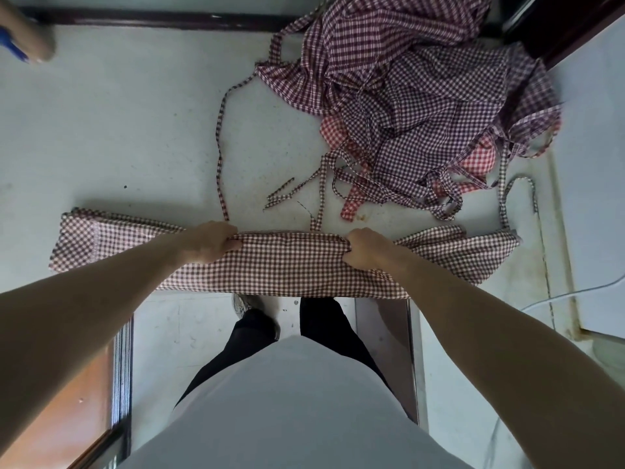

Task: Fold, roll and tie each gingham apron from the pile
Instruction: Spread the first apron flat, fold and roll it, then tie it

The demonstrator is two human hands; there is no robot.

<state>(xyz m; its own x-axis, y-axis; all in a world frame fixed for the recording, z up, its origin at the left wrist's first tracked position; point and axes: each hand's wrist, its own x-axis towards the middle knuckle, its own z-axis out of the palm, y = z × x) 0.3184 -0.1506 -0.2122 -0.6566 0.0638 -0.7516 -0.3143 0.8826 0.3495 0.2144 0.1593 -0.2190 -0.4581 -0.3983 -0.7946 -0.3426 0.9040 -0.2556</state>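
Looking down from the head camera, I see a long folded gingham apron [287,262] stretched sideways across the near edge of the pale table [118,130], its lower edge hanging just past the table's rim. My left hand [211,242] grips the apron's far fold left of centre, fingers curled into the cloth. My right hand [363,250] grips the same fold right of centre, fingers bunching the fabric into creases. The two hands are well apart, with a flat span of checked cloth between them. One thin tie strap [220,140] runs from the apron's far edge, just beside my left hand, up across the table toward the pile of aprons [422,96]. That pile lies at the far right of the table, a heap of dark purple-checked cloth with bits of red-checked cloth [480,160] showing through and loose straps trailing toward me. Below the table edge I see my white shirt, dark trousers and one shoe [241,304] on the floor.
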